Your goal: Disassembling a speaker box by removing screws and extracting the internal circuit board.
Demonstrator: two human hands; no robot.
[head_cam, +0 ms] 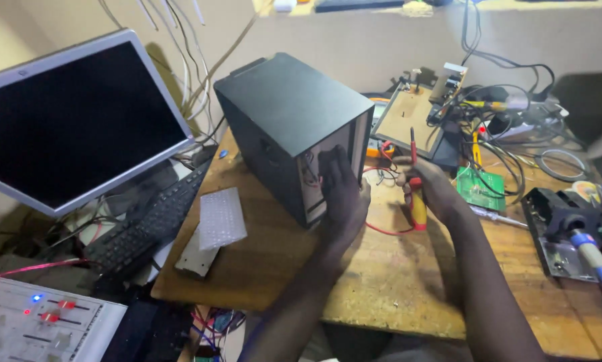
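A black speaker cabinet point(284, 110) stands on the wooden workbench point(395, 281) with its open back side turned toward me. My left hand point(341, 194) reaches into that opening, fingers among the red and black wires inside. My right hand point(432, 188) is to the right of the cabinet and grips a screwdriver point(416, 194) with a yellow and red handle, its shaft pointing up. A red wire point(387, 230) runs across the bench between my hands.
A flat monitor point(73, 121) leans at the left above a black keyboard point(147, 221). A perforated white panel point(220, 218) lies beside the cabinet. Circuit boards point(480, 188), cables, and a soldering tool point(592, 258) crowd the right side. A mixer panel point(39, 325) sits at the lower left.
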